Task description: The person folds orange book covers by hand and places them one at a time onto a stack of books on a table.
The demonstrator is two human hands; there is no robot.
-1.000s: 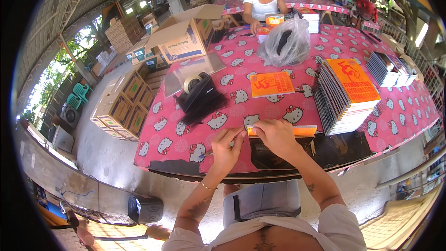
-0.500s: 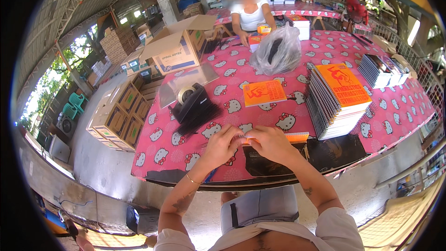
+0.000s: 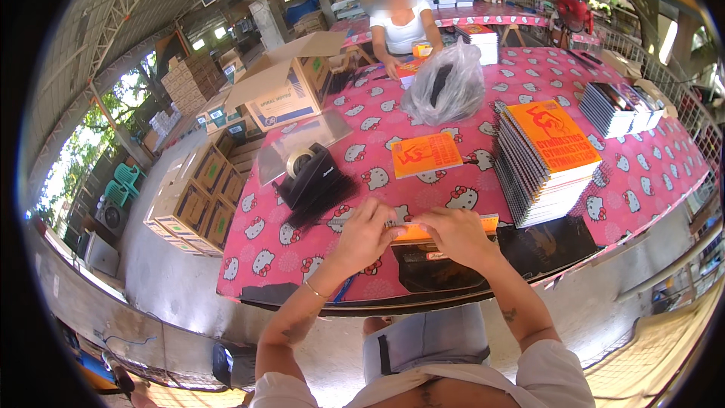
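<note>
An orange notebook [image 3: 412, 235] stands on its edge at the near side of the table, its bound edge upward. My right hand [image 3: 455, 236] is closed on that top edge. At the notebook's left end my left hand [image 3: 364, 233] pinches a thin spiral binding coil [image 3: 337, 223], which sticks out to the left past the fingers. How far the coil runs into the notebook is hidden by my fingers. Under my right hand lies a black sheet [image 3: 547, 248]. Beyond my hands a single orange notebook [image 3: 427, 156] lies flat, and to the right rises a stack of spiral notebooks [image 3: 555, 140].
A black tape dispenser [image 3: 321, 185] sits left of my hands. Farther back are a clear plastic bag [image 3: 453, 79] and an open cardboard box [image 3: 283, 98]. Across the table a person [image 3: 404, 26] handles orange books. More notebooks [image 3: 613, 113] stand at right.
The notebook's orange cover shows more between my hands, and the coil now shows left of my left hand. A small red-and-white label has come into sight below my right hand.
</note>
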